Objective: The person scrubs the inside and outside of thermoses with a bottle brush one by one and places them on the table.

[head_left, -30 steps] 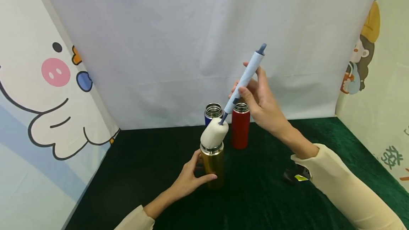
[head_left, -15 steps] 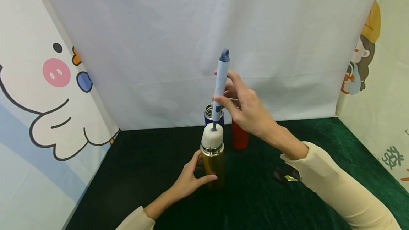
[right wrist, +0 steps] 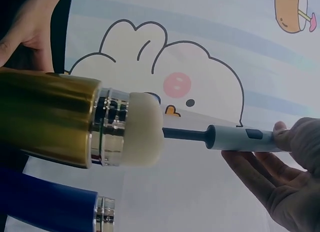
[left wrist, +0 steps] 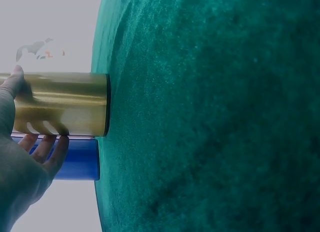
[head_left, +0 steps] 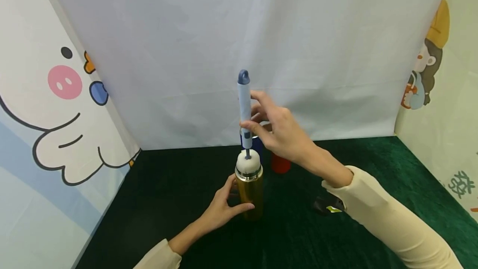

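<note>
A gold metal flask (head_left: 251,196) stands upright on the dark green cloth, its steel neck uncapped. My left hand (head_left: 221,206) grips its side, thumb in front and fingers behind. My right hand (head_left: 278,130) pinches the pale blue handle (head_left: 245,99) of a bottle brush, held nearly upright above the flask. The brush's white sponge head (head_left: 248,162) sits partly in the flask mouth, its rounded top bulging over the rim. In the right wrist view a thin dark rod (right wrist: 184,135) joins sponge (right wrist: 143,129) and handle.
Behind the gold flask stand a blue flask (head_left: 256,146) and a red flask (head_left: 281,164), both partly hidden by the right hand. A dark strapped device (head_left: 328,205) shows under the right sleeve. A white curtain (head_left: 186,53) hangs at the back.
The brush has swung from a rightward tilt to nearly upright, and its sponge has sunk lower into the flask mouth. My right hand moved left and down; the left hand stayed put.
</note>
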`<state>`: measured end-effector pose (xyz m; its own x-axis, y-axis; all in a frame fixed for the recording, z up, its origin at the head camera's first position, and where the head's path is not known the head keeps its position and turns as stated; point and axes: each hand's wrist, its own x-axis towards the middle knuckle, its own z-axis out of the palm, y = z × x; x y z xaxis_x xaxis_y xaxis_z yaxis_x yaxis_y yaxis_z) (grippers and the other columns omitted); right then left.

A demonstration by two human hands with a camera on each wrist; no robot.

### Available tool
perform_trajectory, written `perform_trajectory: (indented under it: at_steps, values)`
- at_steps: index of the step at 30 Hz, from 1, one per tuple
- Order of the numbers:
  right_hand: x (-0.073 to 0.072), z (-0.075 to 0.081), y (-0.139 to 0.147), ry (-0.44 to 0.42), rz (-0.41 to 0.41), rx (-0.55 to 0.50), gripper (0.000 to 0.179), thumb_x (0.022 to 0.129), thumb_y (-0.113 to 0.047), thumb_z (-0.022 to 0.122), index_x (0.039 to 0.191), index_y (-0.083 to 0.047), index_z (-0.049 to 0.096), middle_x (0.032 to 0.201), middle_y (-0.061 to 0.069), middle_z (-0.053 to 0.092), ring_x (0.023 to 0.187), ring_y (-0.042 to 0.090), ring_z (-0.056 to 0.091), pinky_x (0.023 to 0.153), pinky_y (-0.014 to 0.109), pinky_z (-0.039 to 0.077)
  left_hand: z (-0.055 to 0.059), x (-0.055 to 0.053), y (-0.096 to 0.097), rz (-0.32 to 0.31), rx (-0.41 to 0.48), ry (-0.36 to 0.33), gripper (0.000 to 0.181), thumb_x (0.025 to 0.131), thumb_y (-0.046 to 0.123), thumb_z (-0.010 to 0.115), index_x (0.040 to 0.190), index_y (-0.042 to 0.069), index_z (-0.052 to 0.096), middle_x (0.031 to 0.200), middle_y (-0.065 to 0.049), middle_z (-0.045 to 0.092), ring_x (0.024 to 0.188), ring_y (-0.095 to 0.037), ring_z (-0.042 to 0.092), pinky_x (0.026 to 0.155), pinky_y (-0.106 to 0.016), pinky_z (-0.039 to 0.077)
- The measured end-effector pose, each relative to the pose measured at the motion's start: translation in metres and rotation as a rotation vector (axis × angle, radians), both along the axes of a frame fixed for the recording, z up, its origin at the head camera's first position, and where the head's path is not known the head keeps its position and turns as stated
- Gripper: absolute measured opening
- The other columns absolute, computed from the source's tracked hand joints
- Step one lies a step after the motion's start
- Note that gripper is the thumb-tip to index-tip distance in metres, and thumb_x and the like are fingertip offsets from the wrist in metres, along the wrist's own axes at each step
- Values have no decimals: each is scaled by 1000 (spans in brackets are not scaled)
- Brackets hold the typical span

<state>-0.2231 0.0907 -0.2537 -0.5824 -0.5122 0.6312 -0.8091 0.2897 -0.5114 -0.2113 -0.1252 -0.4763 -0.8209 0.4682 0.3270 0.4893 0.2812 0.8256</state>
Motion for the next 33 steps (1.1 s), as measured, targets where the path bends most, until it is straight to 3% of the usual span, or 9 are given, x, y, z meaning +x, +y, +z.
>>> perform_trajectory:
  at_steps: [13, 19, 26, 33]
  values:
    - [-2, -20, 9, -82, -18, 10, 45, 98, -3, 66, 136, 0, 41, 114, 22, 74, 97, 32, 76, 82, 39, 64, 0, 1, 2, -12, 13, -11, 83, 93, 19, 76, 157, 30, 25, 142, -6, 58, 124, -24, 61, 102, -45, 55]
    - [-3, -29, 11, -78, -7, 18, 46, 97, -3, 68, 136, 0, 43, 113, 21, 74, 100, 32, 76, 83, 40, 64, 0, -1, 2, 6, 9, -13, 83, 94, 19, 75, 158, 32, 24, 143, -6, 57, 125, -24, 61, 103, -45, 54]
    - [-4, -69, 15, 5, -3, 145, 40, 92, -5, 75, 124, 0, 52, 106, 17, 77, 98, 27, 76, 88, 41, 62, -2, 1, 5, 9, 8, -20, 82, 94, 20, 75, 159, 27, 23, 144, -10, 56, 126, -28, 60, 104, -49, 54]
    - [-4, -85, 21, -22, 12, 87, 43, 89, -4, 77, 126, 0, 56, 113, 14, 74, 102, 25, 75, 93, 42, 61, -4, 0, 4, 19, 36, -63, 85, 91, 20, 79, 157, 31, 27, 145, -7, 58, 128, -25, 60, 105, -44, 53]
